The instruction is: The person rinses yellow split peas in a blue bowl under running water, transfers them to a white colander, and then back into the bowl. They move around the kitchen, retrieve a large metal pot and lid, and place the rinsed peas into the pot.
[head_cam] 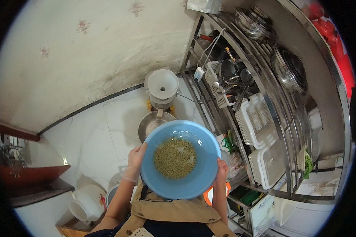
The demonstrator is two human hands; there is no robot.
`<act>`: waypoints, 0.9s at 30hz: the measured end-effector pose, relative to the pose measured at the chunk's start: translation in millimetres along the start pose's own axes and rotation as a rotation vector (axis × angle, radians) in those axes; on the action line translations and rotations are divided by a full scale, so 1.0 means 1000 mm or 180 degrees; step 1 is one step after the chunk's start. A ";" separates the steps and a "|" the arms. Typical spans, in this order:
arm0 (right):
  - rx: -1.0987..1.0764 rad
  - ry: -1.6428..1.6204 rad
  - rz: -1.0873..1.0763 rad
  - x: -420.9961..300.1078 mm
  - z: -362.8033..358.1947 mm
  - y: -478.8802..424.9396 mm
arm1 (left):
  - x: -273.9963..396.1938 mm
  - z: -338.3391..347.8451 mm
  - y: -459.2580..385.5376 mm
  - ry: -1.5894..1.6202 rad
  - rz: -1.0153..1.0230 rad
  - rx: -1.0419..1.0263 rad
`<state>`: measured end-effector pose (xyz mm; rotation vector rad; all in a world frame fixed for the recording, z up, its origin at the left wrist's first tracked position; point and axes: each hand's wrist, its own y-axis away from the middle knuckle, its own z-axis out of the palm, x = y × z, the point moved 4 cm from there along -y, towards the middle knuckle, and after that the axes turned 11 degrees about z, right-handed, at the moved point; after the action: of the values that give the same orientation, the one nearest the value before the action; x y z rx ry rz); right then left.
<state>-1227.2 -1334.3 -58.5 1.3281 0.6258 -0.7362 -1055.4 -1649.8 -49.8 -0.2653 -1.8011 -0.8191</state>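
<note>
Between my two hands is a light blue plastic basin (206, 174), held level in front of my apron. Soaked-looking beans (175, 158) lie in its bottom under clear liquid. My left hand (136, 158) grips the left rim, and my right hand (222, 170) grips the right rim. Beyond the basin, a grinding machine with a round white hopper (163, 81) stands on the floor near the wall. Its spout reaches over a stainless steel bowl (145, 126), which the basin partly hides.
On the right stands a metal shelf rack (256, 74) with steel pots (287, 69), a white basket of ladles (222, 100) and empty plastic baskets (255, 121). A cable runs from the machine towards the rack. A white plastic bucket (87, 203) stands at the lower left.
</note>
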 end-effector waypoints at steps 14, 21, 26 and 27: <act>0.0244 -0.0303 0.0389 0.030 0.036 -0.041 | 0.020 -0.002 -0.073 -0.0260 -0.0224 -0.0020; 0.0339 -0.0036 0.0459 0.026 0.031 -0.078 | 0.016 0.023 -0.098 -0.0485 -0.0282 -0.0063; 0.0280 0.0331 0.0474 0.010 0.033 -0.124 | 0.012 0.053 -0.122 -0.0811 -0.0412 -0.0128; 0.0332 0.0395 0.0479 0.009 0.033 -0.139 | 0.013 0.062 -0.127 -0.0863 -0.0451 -0.0170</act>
<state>-1329.6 -1379.2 -147.1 1.5083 0.5849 -0.5736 -1176.2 -1706.3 -99.8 -0.2972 -2.0715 -0.9689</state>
